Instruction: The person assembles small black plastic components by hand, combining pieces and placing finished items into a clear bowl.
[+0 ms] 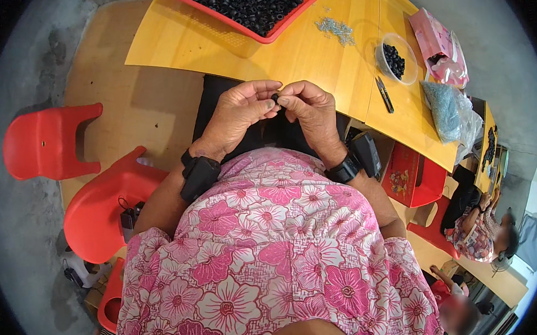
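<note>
In front of my lap, near the table edge, a small black round part [275, 97] sits between my two hands. My left hand [234, 115] pinches it from one side with thumb and forefinger. From the other side, the thumb and bent forefinger of my right hand [311, 111] close on it too. My fingertips hide much of the part, so its exact kind does not show. Beyond my hands, a red plastic basket [298, 17] holds a heap of similar black parts [244, 4]. To its right, small clear pieces [336, 31] lie scattered on the yellow table [298, 59].
A clear bowl [413, 64] with black parts stands on the right, beside a slim black hand tool [385, 95]. Past it are a pink bag [427, 35] and a plastic bag of bluish pieces [442, 112]. Red chairs [100, 210] stand left; two people sit at the lower right.
</note>
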### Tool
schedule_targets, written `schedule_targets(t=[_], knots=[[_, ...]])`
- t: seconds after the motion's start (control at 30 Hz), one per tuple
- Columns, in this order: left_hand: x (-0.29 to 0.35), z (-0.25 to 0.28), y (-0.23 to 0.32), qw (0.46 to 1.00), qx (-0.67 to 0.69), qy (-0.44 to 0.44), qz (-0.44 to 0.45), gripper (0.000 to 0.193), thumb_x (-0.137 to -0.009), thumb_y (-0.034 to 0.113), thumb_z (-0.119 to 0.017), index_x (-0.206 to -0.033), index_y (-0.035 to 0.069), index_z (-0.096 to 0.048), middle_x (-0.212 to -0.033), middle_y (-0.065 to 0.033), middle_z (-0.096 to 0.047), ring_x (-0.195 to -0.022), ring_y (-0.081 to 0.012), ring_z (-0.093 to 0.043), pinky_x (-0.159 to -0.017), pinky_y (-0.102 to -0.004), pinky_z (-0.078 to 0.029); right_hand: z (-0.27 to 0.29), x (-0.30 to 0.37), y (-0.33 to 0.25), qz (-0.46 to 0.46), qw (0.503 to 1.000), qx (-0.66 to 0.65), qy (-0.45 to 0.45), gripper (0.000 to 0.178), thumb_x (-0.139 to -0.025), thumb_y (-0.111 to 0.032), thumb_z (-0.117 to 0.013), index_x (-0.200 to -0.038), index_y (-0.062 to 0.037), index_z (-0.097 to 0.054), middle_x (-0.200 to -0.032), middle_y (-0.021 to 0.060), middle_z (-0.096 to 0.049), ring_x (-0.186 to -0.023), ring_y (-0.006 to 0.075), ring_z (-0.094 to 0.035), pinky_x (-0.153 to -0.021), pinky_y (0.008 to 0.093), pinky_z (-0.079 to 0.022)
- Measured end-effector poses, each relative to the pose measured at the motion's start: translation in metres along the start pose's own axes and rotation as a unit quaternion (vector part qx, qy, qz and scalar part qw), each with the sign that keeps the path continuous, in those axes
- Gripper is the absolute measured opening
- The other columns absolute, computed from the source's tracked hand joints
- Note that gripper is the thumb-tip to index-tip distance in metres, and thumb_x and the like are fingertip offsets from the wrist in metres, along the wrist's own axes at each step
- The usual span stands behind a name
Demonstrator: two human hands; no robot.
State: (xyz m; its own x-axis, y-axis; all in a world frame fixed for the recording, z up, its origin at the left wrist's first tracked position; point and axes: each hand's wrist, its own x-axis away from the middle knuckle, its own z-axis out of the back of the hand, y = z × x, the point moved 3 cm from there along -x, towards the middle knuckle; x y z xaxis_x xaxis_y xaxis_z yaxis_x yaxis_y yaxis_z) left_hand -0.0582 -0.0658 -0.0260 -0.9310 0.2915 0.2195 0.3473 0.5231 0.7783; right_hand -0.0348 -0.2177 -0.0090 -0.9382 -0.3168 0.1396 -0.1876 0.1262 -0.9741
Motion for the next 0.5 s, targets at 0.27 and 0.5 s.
schedule_targets(t=[0.27,0.5], knots=[[0.0028,-0.0019,0.0042,1.000,-0.001,0.001,0.000,0.034,-0.086,0.000,-0.056,-0.120,-0.003,-0.052,-0.102,-0.0069,-0.060,-0.082,-0.0092,-0.058,-0.075,-0.0202,-0.049,-0.0002,0.0065,0.0103,0.030,0.999,-0.021,0.034,0.015,-0.085,-0.008,-0.063,-0.098,-0.0010,-0.066,-0.076,0.0032,-0.064,-0.059,0.0059,-0.051,-0.054,0.0184,-0.043],[0.0028,-0.0017,0.0057,1.000,0.014,-0.005,0.007,0.037,-0.087,0.002,-0.056,-0.124,0.000,-0.050,-0.103,-0.0057,-0.059,-0.087,-0.0098,-0.058,-0.079,-0.0221,-0.049,0.0065,0.0041,0.0050,-0.016,0.997,-0.080,-0.013,0.022,-0.086,-0.006,-0.061,-0.107,-0.0005,-0.064,-0.083,0.0040,-0.061,-0.065,0.0077,-0.054,-0.060,0.0196,-0.045]])
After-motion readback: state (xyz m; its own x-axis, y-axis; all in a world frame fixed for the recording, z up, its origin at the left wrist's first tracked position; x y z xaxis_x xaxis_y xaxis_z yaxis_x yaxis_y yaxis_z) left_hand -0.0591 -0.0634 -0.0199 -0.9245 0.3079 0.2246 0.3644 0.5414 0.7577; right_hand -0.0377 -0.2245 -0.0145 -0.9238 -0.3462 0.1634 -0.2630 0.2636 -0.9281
